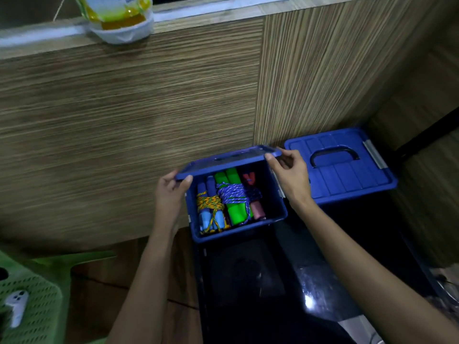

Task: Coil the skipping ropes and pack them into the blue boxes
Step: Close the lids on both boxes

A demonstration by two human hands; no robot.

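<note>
An open blue box [238, 229] stands on a black glossy surface against a wooden panel. Inside lie coiled skipping ropes: a light-blue-handled one wrapped in yellow cord [210, 209], a green-handled one wrapped in blue cord [234, 197], and a red-handled one [257, 209]. A blue lid [228, 160] is held tilted over the box's far edge. My left hand [171, 192] grips its left corner and my right hand [288, 170] grips its right corner. A second blue box [347, 175], with its lid and black handle on, stands to the right.
A green perforated plastic stool [32, 301] with a small white device [16, 306] on it sits at the lower left. On the ledge above rests a white bowl holding a yellow bag [119, 18]. The wooden panel rises right behind the boxes.
</note>
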